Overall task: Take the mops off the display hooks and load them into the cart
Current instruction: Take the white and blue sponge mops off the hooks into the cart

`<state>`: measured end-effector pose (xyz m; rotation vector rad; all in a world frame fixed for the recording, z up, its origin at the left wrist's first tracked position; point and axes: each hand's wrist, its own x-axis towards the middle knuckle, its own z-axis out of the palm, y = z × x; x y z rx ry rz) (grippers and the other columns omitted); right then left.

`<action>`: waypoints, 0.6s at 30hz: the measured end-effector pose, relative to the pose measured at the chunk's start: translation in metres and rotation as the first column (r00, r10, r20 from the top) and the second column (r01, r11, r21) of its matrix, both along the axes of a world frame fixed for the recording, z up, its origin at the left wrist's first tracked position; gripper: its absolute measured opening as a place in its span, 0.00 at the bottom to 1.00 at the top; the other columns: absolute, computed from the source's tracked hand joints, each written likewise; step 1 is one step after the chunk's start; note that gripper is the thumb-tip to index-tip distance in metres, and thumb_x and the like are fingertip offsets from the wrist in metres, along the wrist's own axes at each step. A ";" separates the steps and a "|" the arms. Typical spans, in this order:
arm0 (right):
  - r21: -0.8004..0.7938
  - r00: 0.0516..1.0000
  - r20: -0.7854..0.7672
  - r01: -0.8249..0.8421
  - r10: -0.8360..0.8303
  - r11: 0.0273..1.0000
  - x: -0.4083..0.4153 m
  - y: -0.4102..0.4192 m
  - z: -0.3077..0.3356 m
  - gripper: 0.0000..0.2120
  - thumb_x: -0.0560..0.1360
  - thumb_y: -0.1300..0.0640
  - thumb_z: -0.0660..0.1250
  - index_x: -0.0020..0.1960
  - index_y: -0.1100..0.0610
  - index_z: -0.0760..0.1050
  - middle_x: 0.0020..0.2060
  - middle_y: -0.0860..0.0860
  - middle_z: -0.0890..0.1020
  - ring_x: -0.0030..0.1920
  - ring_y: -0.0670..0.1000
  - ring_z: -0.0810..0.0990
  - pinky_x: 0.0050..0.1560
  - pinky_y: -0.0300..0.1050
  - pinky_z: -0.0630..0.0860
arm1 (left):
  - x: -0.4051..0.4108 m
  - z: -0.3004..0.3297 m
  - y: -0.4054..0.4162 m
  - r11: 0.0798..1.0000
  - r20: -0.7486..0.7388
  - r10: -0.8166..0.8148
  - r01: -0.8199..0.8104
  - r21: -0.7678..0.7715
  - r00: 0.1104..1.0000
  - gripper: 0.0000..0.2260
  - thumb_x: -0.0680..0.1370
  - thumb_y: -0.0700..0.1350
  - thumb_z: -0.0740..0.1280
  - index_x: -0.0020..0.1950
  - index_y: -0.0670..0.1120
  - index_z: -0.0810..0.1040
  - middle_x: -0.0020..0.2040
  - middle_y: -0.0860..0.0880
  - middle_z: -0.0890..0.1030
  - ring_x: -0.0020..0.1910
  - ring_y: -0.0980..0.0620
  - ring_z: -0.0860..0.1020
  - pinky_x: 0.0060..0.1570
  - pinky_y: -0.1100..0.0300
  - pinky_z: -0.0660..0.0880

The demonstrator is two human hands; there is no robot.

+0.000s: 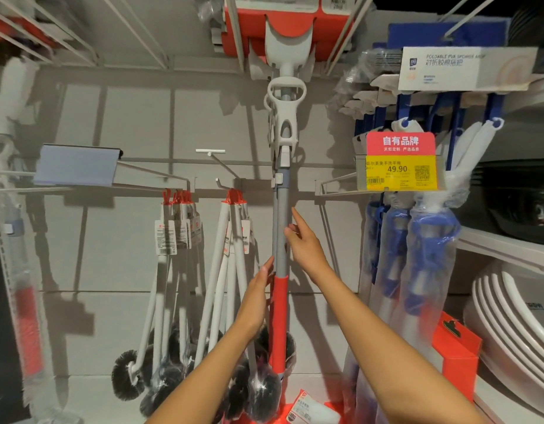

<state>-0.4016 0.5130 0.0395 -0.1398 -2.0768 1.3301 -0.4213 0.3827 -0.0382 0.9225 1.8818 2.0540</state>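
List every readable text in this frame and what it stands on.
"FOLDABLE PVA SPONGE MOP": white card above the blue mops.
"自有品牌": red tag.
"49.90": yellow price label; its small print is too blurred.
Brush tags: unreadable.

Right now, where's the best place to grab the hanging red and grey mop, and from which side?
Probably the grey pole just above the red sleeve. It hangs upright, bare and slim, so fingers can wrap it. Come from the front: left hand and right hand already flank it, with brushes crowding the left.

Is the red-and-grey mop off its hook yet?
Not yet. The red-and-grey mop hangs upright, head up at the display top, with the left hand and right hand at its pole.
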 end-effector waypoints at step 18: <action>0.272 0.864 -0.091 0.499 -0.494 0.823 0.216 -0.096 -0.081 0.30 0.79 0.38 0.54 0.78 0.47 0.62 0.77 0.44 0.66 0.77 0.41 0.59 0.77 0.42 0.57 | 0.113 -0.016 -0.097 0.859 -0.810 0.015 -0.423 -0.290 0.586 0.32 0.77 0.68 0.49 0.80 0.61 0.58 0.81 0.52 0.60 0.80 0.47 0.57 0.76 0.47 0.59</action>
